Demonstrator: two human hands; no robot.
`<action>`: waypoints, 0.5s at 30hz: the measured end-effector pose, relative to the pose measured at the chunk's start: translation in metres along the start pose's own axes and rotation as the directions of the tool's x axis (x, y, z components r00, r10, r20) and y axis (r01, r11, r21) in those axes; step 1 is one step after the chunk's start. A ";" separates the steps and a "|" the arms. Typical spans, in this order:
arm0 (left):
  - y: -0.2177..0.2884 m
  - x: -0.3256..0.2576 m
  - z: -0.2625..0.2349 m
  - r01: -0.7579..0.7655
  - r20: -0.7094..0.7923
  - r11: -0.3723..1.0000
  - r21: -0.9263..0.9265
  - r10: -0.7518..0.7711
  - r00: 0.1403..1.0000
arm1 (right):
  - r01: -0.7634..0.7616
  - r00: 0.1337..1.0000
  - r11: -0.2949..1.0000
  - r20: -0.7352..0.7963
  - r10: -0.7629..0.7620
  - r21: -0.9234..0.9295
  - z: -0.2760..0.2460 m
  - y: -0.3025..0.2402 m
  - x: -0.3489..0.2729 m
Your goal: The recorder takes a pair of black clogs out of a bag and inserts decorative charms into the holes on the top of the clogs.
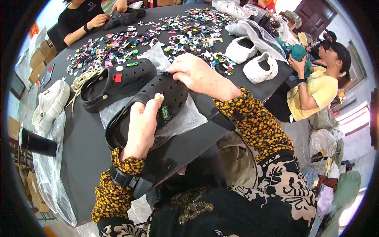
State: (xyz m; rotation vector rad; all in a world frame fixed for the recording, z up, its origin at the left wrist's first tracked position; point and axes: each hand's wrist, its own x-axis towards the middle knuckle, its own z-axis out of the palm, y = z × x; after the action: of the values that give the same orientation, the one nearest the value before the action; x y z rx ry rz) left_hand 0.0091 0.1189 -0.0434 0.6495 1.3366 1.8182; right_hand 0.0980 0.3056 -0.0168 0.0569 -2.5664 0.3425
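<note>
Left hand (143, 122) clamps the clog (172, 94), which slants lengthwise away rightward, toe beside the right hand (192, 73), fingers pinched together.

Colourful shoe charms (191, 38) cover the dark surface (87, 132) toward its far edge. White clogs (256, 73) sit near its right edge.
</note>
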 end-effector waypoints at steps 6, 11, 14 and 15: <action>0.002 -0.002 -0.005 0.035 -0.016 0.997 -0.063 -0.036 0.999 | -0.185 0.979 0.967 -0.051 0.196 0.178 0.004 -0.007 0.003; 0.007 0.005 -0.011 0.303 0.130 0.843 -0.445 -0.273 0.953 | -0.227 0.969 0.960 -0.061 0.240 0.165 0.004 -0.010 -0.002; 0.010 0.013 -0.007 0.337 0.132 0.802 -0.493 -0.314 0.940 | -0.195 0.967 0.965 -0.130 0.219 0.177 0.006 -0.015 -0.006; 0.009 0.014 -0.006 0.355 0.137 0.791 -0.498 -0.333 0.933 | -0.171 0.966 0.975 -0.171 0.194 0.142 0.007 -0.017 -0.008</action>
State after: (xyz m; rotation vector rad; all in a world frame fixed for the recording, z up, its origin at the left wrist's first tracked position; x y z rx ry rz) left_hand -0.0066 0.1254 -0.0371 0.1359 0.8063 1.7343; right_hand 0.1034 0.2878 -0.0227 -0.1599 -2.3691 0.5540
